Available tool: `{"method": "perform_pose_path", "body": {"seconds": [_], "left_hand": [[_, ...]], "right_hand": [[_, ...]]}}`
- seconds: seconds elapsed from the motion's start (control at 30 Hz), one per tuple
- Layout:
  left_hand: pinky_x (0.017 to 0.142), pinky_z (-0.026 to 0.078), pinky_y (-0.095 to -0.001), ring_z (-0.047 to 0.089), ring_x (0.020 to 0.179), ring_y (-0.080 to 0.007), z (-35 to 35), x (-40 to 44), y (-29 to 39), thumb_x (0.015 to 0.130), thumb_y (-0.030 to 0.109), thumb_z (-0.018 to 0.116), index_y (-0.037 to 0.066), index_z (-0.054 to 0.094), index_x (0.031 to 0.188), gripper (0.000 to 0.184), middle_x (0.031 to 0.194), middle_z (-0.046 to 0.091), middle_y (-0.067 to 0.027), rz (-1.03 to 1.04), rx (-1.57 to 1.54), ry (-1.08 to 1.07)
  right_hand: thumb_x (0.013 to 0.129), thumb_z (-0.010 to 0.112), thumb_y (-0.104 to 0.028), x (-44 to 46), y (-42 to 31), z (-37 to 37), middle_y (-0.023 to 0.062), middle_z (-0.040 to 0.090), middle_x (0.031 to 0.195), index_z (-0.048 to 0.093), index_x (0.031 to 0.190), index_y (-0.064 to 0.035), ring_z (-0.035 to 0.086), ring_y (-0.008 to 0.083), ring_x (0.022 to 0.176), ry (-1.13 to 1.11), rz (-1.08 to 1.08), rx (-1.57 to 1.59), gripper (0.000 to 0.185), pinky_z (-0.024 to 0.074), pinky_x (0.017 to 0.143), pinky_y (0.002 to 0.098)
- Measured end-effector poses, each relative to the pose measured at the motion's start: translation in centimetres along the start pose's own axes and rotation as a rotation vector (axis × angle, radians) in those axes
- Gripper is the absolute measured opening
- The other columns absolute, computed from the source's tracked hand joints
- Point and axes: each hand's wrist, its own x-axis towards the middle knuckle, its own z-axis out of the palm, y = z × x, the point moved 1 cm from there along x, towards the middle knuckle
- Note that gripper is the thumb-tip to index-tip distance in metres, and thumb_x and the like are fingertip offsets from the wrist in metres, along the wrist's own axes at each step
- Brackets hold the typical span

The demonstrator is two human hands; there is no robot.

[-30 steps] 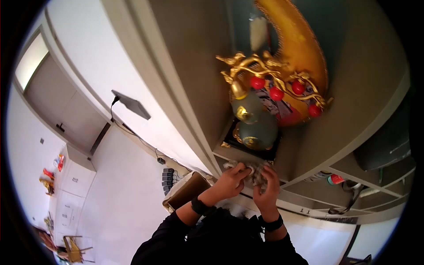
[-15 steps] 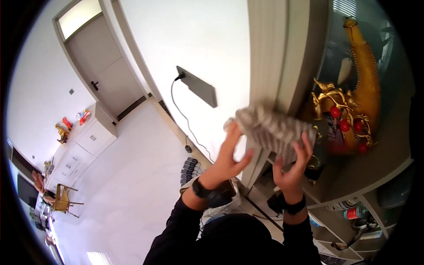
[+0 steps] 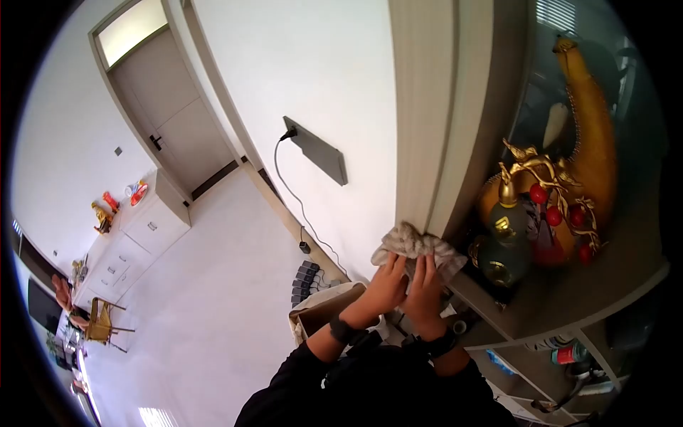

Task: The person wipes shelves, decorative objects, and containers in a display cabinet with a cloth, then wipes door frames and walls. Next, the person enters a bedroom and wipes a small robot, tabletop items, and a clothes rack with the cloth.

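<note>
A crumpled grey-beige cloth is bunched up at the foot of the wooden post. My left hand grips its lower left part, with the fingertips pressed into the folds. My right hand is close beside it, fingers bent onto the same cloth. Parts of both thumbs and the cloth's underside are hidden. Just to the right, on the shelf, is a dark gourd-shaped bottle with a gold top. Behind it stands a large yellow gourd with gold branches and red berries.
The wooden post rises beyond my hands. A cardboard box stands below my left forearm, near several black chargers on the floor. A dark panel with a cable hangs on the wall. Lower shelves hold assorted items.
Both hands have come down and closer together, gathering the cloth that was spread between them. The dark bottle, formerly mostly behind the cloth, now shows.
</note>
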Motion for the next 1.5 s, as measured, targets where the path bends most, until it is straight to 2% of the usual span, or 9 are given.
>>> {"method": "perform_pose_path", "body": {"seconds": [0.17,0.23,0.33,0.5,0.7,0.8,0.83,1.07,1.5], "left_hand": [[0.082,0.037,-0.0403,0.035,0.104,-0.0459,-4.6,5.3,1.3,0.066,-0.008,0.04,-0.004,0.026,0.122,0.057,0.117,0.03,-0.0323,0.153,-0.095,0.036],[0.099,0.017,-0.0326,0.018,0.124,-0.0302,-7.3,8.4,3.4,0.069,-0.013,0.039,-0.002,0.023,0.126,0.06,0.131,0.025,-0.0191,0.14,-0.186,0.06],[0.099,0.016,-0.0329,0.018,0.124,-0.0293,-7.7,10.1,4.4,0.067,-0.013,0.034,-0.003,0.027,0.125,0.059,0.131,0.024,-0.0178,0.184,-0.181,0.167],[0.099,0.017,-0.0354,0.019,0.122,-0.037,-2.1,4.4,0.5,0.05,-0.014,0.029,-0.004,0.03,0.122,0.073,0.128,0.025,-0.0243,-0.035,-0.157,0.079],[0.098,0.021,-0.0347,0.027,0.119,-0.0346,1.7,-4.7,-4.9,0.059,-0.011,0.036,-0.005,0.028,0.123,0.065,0.124,0.033,-0.0224,-0.25,-0.172,-0.127],[0.096,0.026,-0.0307,0.034,0.116,-0.0236,-1.5,-2.9,1.6,0.061,-0.013,0.035,-0.003,0.026,0.126,0.067,0.127,0.033,-0.0146,-0.622,-0.971,-0.219],[0.09,0.032,-0.0252,0.043,0.107,-0.0179,-1.0,-3.6,-0.9,0.072,-0.012,0.034,-0.002,0.036,0.12,0.049,0.119,0.043,-0.012,-0.405,-0.848,-0.194],[0.065,0.042,-0.0186,0.054,0.069,-0.0077,-0.4,-7.5,-4.6,0.073,-0.007,0.055,-0.002,0.058,0.093,0.021,0.082,0.06,-0.0035,-0.709,-0.937,-0.147],[0.069,0.043,-0.021,0.056,0.076,-0.0111,-1.0,-6.1,-6.3,0.072,-0.007,0.054,-0.003,0.058,0.09,0.019,0.085,0.06,-0.007,-0.659,-0.959,-0.087]], "right_hand": [[0.065,0.056,-0.01,8.5,-3.5,-6.2,0.016,0.034,0.123,0.041,0.113,0.0028,0.038,0.0387,0.105,0.094,-0.1,-0.019,0.051,0.0258,0.093,0.051],[0.062,0.057,-0.01,12.4,-5.4,-9.4,0.0126,0.034,0.125,0.04,0.114,0.0007,0.038,0.039,0.105,0.143,-0.15,-0.089,0.056,0.0276,0.094,0.0481],[0.065,0.054,-0.009,14.0,-5.6,-10.6,0.0121,0.033,0.126,0.04,0.116,0.0001,0.037,0.0383,0.105,0.186,-0.235,-0.165,0.054,0.028,0.094,0.0466],[0.064,0.053,-0.011,6.0,-2.9,-6.0,0.0154,0.034,0.124,0.04,0.117,-0.0002,0.038,0.0452,0.102,0.017,-0.137,-0.139,0.055,0.0278,0.092,0.0506],[0.067,0.052,-0.008,-1.1,-2.4,-5.0,0.0169,0.033,0.123,0.033,0.121,-0.0008,0.04,0.0344,0.105,-0.24,0.117,0.131,0.057,0.0336,0.088,0.0406],[0.069,0.052,-0.007,-1.9,-2.6,-8.2,0.0157,0.034,0.122,0.034,0.12,-0.0016,0.046,0.0281,0.1,-0.279,0.263,0.361,0.054,0.0385,0.083,0.0335],[0.07,0.052,-0.007,-1.8,-2.2,-9.4,0.0149,0.036,0.122,0.036,0.118,-0.0018,0.05,0.0254,0.097,-0.282,0.296,0.398,0.051,0.0407,0.081,0.0305],[0.065,0.061,-0.004,-2.8,3.4,-14.8,0.015,0.045,0.103,0.046,0.1,-0.0051,0.049,0.0292,0.081,0.163,0.243,-0.269,0.038,0.0424,0.064,0.0366],[0.063,0.069,-0.033,-3.0,5.0,-13.7,0.0195,0.03,0.123,0.019,0.125,-0.0023,0.041,0.0328,0.105,0.101,0.694,-0.19,0.086,0.0413,0.08,0.0358]]}}
